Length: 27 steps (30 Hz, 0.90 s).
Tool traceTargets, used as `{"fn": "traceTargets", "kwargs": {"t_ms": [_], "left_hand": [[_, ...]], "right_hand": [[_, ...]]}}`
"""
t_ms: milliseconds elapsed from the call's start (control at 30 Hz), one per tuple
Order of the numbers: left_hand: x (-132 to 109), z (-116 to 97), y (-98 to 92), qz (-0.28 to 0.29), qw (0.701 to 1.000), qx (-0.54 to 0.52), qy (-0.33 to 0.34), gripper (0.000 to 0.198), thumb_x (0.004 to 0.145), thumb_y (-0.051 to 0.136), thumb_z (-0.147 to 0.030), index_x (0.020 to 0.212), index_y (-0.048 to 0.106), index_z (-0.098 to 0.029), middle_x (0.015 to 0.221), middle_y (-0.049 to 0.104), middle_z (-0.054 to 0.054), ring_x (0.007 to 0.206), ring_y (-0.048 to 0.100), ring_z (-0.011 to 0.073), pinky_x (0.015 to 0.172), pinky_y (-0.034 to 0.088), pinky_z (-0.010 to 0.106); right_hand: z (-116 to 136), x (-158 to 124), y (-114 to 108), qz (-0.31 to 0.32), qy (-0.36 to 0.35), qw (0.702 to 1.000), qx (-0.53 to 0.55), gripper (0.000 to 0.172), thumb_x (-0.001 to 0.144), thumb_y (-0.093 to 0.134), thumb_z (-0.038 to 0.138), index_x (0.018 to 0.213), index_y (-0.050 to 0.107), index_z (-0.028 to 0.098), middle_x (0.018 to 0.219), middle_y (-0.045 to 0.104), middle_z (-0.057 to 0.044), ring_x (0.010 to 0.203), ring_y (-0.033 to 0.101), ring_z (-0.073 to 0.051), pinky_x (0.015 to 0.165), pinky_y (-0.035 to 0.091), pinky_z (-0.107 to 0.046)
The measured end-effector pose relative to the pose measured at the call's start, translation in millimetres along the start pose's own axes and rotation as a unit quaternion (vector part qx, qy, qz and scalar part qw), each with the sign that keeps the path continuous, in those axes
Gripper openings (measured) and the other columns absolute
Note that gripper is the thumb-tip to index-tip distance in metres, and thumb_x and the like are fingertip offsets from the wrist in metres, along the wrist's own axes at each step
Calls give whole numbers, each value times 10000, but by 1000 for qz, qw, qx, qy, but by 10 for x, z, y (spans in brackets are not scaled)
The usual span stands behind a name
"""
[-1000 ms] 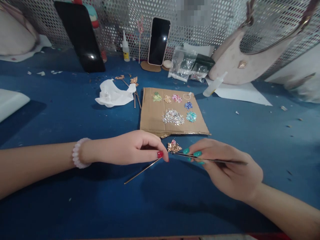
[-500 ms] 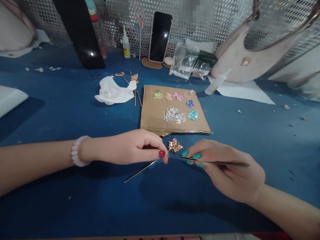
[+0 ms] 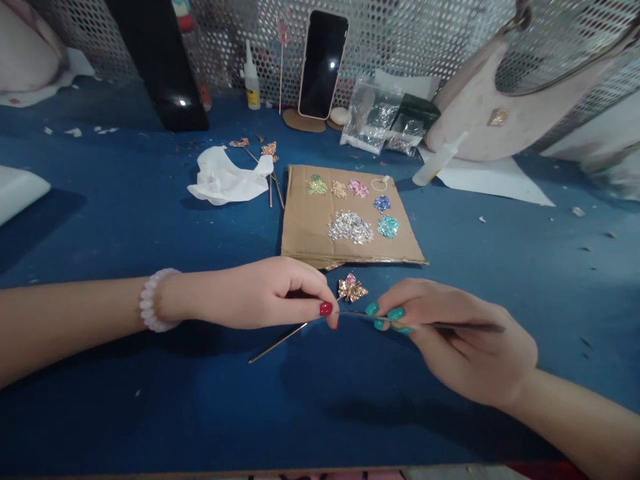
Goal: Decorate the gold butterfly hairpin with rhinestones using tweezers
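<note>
Between thumb and forefinger, my left hand (image 3: 280, 293) pinches the thin stem of a gold hairpin (image 3: 277, 343). Its gold flower head (image 3: 353, 290), with a pink stone on it, sticks out just past my fingertips. My right hand (image 3: 460, 340) is closed around metal tweezers (image 3: 450, 326), whose tips point left and end at my left fingertips, below the flower. Whether the tips grip anything is too small to tell. Behind both hands lies a cardboard piece (image 3: 305, 233) bearing small heaps of silver rhinestones (image 3: 351, 228), teal rhinestones (image 3: 389, 227) and several other colours.
Crumpled white paper (image 3: 227, 177) lies left of the cardboard beside more gold hairpins (image 3: 270, 151). A glue bottle (image 3: 252, 87), a phone (image 3: 324, 67) and plastic bags (image 3: 373, 113) stand along the mesh back. Right of them are another glue bottle (image 3: 435, 167) and a handbag (image 3: 470, 107).
The view has shifted slightly. Both hands keep their grips on the hairpin and the tweezers, with hardly any movement between them.
</note>
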<state>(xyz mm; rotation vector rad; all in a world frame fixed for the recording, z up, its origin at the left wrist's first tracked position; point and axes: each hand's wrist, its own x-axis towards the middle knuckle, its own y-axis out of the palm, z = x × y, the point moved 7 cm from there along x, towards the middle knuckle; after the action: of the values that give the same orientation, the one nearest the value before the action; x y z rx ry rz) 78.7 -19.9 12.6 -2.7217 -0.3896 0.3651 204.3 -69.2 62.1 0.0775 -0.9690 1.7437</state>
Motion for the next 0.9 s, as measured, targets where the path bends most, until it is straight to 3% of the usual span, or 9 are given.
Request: {"fn": "traceTargets", "kwargs": {"t_ms": [133, 533, 900], "left_hand": [[-4, -2, 6, 3, 1000, 3, -8, 225, 902, 424, -204, 916, 647, -171, 848, 577, 17, 780, 562, 135, 749, 423, 218], [-3, -1, 1, -3, 1000, 5, -8, 215, 906, 423, -191, 906, 636, -168, 864, 583, 9, 776, 564, 125, 737, 426, 206], [15, -35, 4, -7, 1000, 9, 8, 204, 909, 417, -154, 892, 620, -164, 891, 591, -7, 787, 557, 100, 735, 412, 176]], "right_hand": [[1, 0, 4, 10, 2, 1000, 0, 293, 749, 512, -34, 845, 558, 238, 772, 680, -22, 712, 679, -136, 634, 588, -243], [-25, -33, 4, -3, 8, 1000, 5, 338, 736, 512, -37, 889, 550, 261, 826, 674, -21, 747, 669, -142, 536, 571, -219], [-22, -21, -6, 0, 7, 1000, 19, 328, 735, 509, -43, 883, 559, 244, 824, 670, -27, 735, 662, -133, 542, 560, -204]]}}
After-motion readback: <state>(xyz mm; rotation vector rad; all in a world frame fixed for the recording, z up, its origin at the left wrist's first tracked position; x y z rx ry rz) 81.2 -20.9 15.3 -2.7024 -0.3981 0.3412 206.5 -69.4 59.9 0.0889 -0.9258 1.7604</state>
